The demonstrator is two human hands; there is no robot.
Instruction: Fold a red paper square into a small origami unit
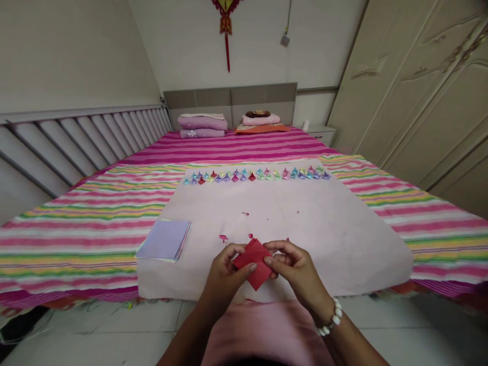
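Note:
Between my two hands is a folded red paper square (259, 274), turned with one corner pointing down. My left hand (229, 272) pinches its left side, thumb on the front face and fingers behind. At the right side, my right hand (292, 262) grips the paper between thumb and fingers; a white bead bracelet circles that wrist. Small red paper scraps (223, 238) lie just beyond the hands on a large pale sheet (305, 218). To the left rests a stack of square paper (163, 240) with a lavender sheet on top.
Rows of small colourful folded paper pieces (235, 177) line the sheet's far edge. Beneath is a bed with a striped cover (95, 218). A slatted rail (95, 134) runs along the left, folded bedding (202, 124) sits at the headboard, and a wardrobe (427, 86) stands right.

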